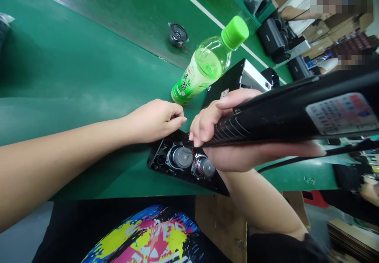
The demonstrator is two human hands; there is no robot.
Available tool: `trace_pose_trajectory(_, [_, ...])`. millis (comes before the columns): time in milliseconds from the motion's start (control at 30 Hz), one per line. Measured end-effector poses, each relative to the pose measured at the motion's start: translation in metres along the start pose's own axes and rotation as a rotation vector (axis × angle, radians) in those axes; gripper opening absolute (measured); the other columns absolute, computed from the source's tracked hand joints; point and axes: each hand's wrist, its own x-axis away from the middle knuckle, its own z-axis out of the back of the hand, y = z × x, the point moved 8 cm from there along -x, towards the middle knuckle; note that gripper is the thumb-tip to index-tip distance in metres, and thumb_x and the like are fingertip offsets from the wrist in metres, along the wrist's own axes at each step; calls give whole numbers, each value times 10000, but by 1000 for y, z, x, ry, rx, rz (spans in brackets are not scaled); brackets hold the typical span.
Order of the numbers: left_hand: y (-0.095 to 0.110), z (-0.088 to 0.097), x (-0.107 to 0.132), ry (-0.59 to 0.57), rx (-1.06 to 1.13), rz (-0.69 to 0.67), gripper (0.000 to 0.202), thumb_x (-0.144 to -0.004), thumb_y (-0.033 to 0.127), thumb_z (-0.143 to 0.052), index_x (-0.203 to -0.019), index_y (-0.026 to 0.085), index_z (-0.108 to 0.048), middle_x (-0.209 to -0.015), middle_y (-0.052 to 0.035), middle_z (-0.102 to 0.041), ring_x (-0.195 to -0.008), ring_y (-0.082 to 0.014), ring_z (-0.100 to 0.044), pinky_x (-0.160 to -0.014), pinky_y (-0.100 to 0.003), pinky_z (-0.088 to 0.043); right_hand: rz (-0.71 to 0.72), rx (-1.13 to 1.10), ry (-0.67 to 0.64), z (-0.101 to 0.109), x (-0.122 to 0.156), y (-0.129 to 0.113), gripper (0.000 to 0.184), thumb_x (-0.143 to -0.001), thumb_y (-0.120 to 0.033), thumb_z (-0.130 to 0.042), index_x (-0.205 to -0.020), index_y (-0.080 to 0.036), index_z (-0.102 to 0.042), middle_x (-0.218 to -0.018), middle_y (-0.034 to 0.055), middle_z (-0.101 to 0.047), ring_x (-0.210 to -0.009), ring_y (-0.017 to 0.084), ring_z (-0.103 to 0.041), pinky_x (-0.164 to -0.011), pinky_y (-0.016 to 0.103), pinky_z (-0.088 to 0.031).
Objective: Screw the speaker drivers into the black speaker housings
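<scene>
My right hand (210,129) is wrapped around a black electric screwdriver (275,109) with a grooved grip and a label on its body. Its tip is hidden behind my fingers, over the upper edge of a black speaker panel (155,160). My left hand (160,121) rests at the panel's upper left edge, with curled fingers and the thumb pressed against them; whatever they pinch is hidden. Two round speaker drivers, a left one (181,156) and a right one (205,166), sit in the panel with thin red wires between them.
A green tea bottle (204,69) stands just beyond my hands, beside a black box (226,81). A loose speaker driver (177,34) lies farther back on the green table (74,77). A black cable (284,162) runs to the right. People and black speaker cases (271,38) are at far right.
</scene>
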Motion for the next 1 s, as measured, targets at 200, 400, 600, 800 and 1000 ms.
trace_pose_trajectory(200, [-2, 1, 1, 10, 6, -11, 350, -1111, 492, -688, -863, 287, -827, -831, -3, -833, -775, -228, -713, -763, -353, -519, 41, -155, 193, -3, -1, 8, 733, -1075, -1058, -681, -1002, -367, -914, -614, -94, -666, -389, 168, -545, -388, 334, -457])
trace_pose_trajectory(400, [-2, 3, 0, 11, 6, -28, 312, -1083, 436, -712, -829, 292, -821, -807, 9, -829, -773, -215, -718, -760, -332, -523, -67, -133, 81, -9, -4, 7, 705, -1009, -1071, -766, -932, -377, -862, -640, -85, -680, -450, 199, -619, -426, 357, -505])
trace_pose_trajectory(600, [-2, 2, 0, 5, 8, -27, 306, -1070, 438, -693, -829, 288, -807, -805, 13, -827, -773, -209, -712, -743, -326, -515, -72, -203, 61, -8, -3, 11, 679, -1018, -1031, -809, -962, -356, -859, -635, -76, -709, -446, 206, -621, -437, 359, -537])
trace_pose_trajectory(800, [-2, 2, 1, -24, 4, 14, 298, -1022, 460, -658, -796, 283, -737, -790, -2, -801, -770, -221, -705, -741, -350, -506, -40, -47, 170, -4, -2, 7, 756, -998, -1108, -722, -978, -358, -819, -590, -80, -709, -436, 204, -641, -417, 355, -554])
trace_pose_trajectory(1000, [0, 2, 2, -50, 11, 39, 299, -1009, 491, -633, -797, 289, -691, -763, -5, -769, -780, -236, -714, -766, -369, -523, -6, 0, 187, -6, 1, 6, 796, -998, -1155, -648, -1000, -381, -832, -612, -71, -687, -463, 216, -662, -426, 364, -577])
